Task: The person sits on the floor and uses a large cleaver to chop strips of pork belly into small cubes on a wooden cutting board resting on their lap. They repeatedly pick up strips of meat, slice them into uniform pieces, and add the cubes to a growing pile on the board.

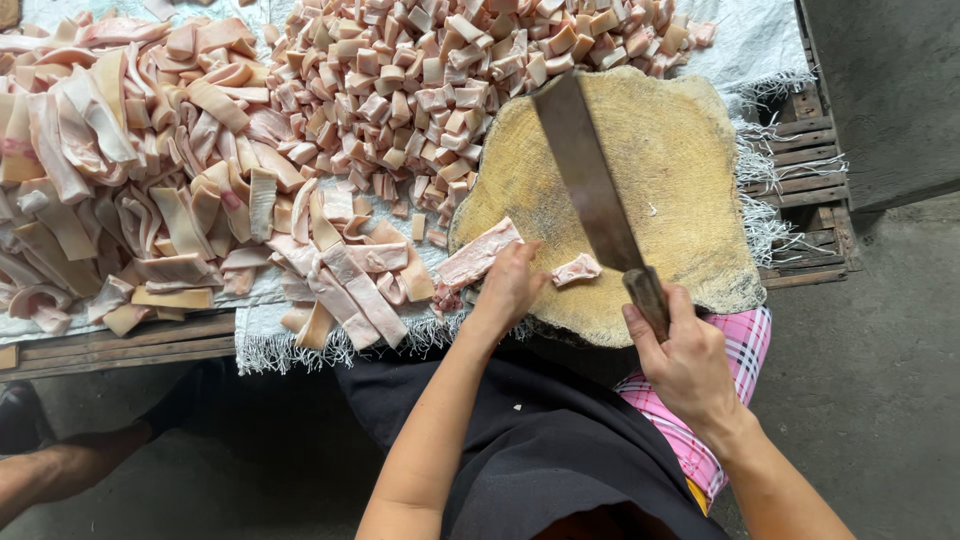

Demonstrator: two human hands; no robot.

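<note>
My right hand (685, 355) grips the wooden handle of a long cleaver (590, 185), its blade raised and angled across a round wooden chopping block (680, 160). My left hand (510, 285) holds down a long pale pink strip of pork skin and fat (475, 255) at the block's near left edge. One small cut piece (578, 268) lies on the block between my hands.
Long uncut strips (130, 170) are heaped on a white woven sheet (745, 40) at the left. A pile of small cut cubes (450, 70) lies behind the block. The sheet rests on a wooden pallet (815, 190); concrete floor lies to the right.
</note>
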